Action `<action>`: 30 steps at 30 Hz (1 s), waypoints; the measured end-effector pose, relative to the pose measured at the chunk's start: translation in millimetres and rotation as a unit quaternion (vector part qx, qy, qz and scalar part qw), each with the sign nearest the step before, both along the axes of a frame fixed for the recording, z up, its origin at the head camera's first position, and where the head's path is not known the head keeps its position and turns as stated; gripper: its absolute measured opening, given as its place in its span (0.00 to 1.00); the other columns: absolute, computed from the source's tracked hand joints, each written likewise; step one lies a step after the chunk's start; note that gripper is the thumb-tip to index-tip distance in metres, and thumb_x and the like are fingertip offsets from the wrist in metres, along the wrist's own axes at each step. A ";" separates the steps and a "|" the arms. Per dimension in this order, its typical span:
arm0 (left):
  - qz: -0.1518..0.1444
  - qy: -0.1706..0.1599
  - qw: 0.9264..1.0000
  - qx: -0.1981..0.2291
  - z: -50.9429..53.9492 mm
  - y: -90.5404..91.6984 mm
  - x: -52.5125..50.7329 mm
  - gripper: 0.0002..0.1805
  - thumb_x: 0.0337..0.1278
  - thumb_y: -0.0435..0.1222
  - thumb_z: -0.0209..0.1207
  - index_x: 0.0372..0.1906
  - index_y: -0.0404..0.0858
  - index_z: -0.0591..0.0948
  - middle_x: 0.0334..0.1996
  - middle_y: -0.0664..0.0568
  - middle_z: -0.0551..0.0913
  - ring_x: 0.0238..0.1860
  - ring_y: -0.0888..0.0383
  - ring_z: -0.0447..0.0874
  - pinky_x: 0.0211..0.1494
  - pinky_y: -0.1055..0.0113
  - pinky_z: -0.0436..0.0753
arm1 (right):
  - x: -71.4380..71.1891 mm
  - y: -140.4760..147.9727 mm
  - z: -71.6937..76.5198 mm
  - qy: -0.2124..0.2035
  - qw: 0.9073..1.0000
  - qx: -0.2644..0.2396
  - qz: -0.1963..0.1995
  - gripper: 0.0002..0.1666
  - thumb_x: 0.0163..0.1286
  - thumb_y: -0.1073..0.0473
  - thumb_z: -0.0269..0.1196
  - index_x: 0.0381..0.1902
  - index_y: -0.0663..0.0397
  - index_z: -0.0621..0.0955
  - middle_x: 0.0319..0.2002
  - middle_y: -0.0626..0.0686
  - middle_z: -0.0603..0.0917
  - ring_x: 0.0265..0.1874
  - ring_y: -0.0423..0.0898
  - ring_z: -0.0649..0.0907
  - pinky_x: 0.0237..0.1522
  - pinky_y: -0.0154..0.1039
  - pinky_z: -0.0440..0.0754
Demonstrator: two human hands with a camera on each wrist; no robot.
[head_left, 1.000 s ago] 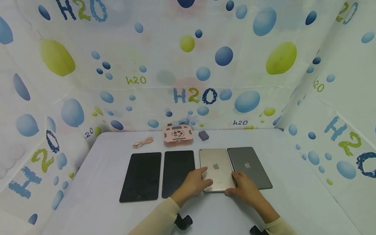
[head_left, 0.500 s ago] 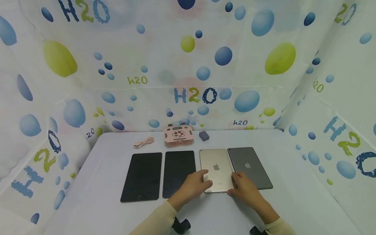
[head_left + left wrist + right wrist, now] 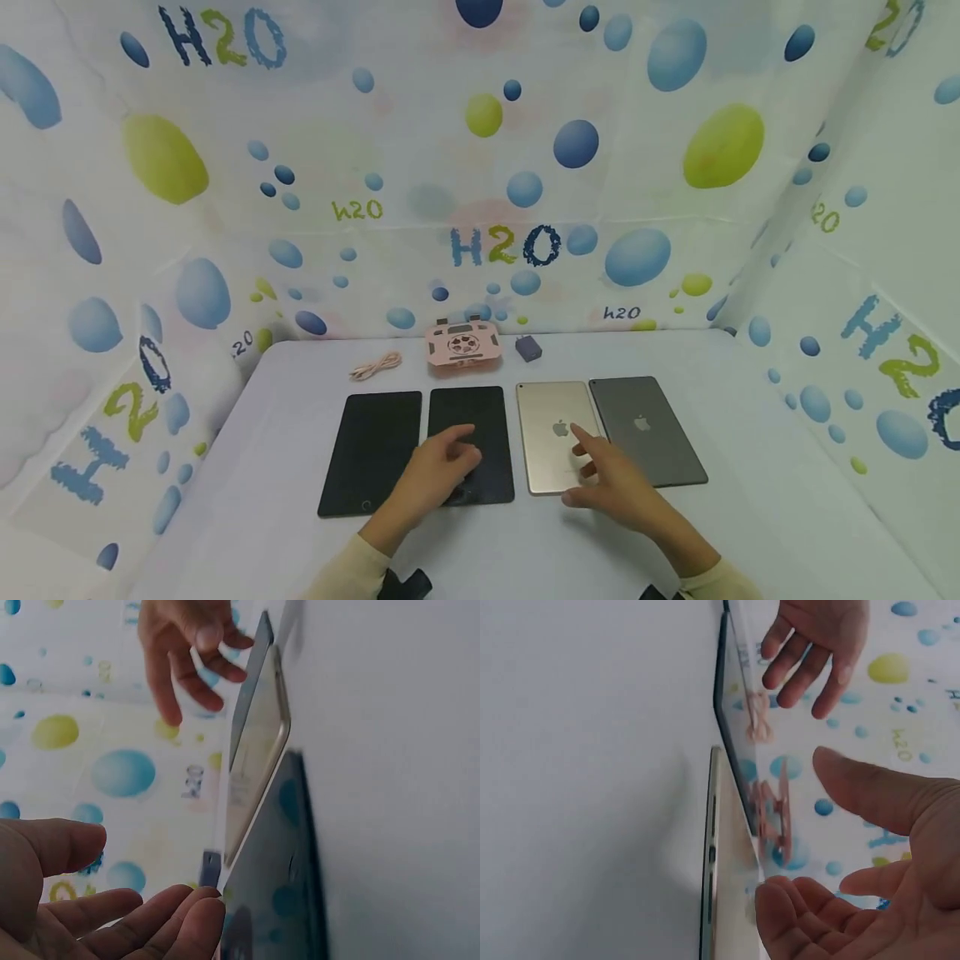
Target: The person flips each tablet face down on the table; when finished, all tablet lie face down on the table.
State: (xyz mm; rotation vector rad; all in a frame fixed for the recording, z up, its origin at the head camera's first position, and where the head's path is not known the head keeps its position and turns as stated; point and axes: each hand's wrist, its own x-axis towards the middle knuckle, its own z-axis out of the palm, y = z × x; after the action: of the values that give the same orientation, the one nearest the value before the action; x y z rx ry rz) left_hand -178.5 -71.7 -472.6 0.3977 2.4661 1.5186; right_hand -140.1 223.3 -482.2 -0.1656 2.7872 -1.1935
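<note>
Four tablets stand in a row on the table in the head view. Two lie black screen up: the leftmost tablet (image 3: 371, 450) and the second tablet (image 3: 487, 417). A gold tablet (image 3: 542, 417) and a dark grey tablet (image 3: 656, 442) lie back up, each with an apple logo. My left hand (image 3: 427, 477) hovers over the second black tablet, fingers relaxed, holding nothing. Above the gold tablet's lower right part is my right hand (image 3: 622, 487), fingers loosely spread and also holding nothing. The left wrist view shows bare air between thumb and fingers (image 3: 172, 922).
Behind the tablets lie a bundled pink cable (image 3: 377, 366), a pink box-like object (image 3: 463, 344) with a round patterned front, and a small dark charger block (image 3: 528, 347). White curtains (image 3: 420, 125) printed with balloons enclose the white table (image 3: 247, 467) at the back and sides.
Both hands have let go of the gold tablet's edges and lifted. The left hand has moved left over the second black tablet; the right stays near the gold one. The head view has shifted slightly.
</note>
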 end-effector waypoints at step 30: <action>0.089 -0.040 0.995 -0.012 -11.9 -31.6 -19.1 0.31 0.70 0.41 0.60 0.74 0.38 0.70 0.71 0.30 0.69 0.72 0.33 0.66 0.68 0.36 0.71 | -12.6 -70.7 -15.4 -0.155 0.922 -0.353 0.036 0.57 0.62 0.63 0.70 0.81 0.57 0.51 0.77 0.70 0.56 0.72 0.70 0.66 0.68 0.60 0.72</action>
State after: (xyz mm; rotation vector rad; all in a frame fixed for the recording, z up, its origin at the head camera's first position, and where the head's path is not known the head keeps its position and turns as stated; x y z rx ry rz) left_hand -197.6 -103.3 -484.5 0.1121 2.5108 1.5370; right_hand -152.7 152.6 -497.6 -0.1154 1.9620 -1.9509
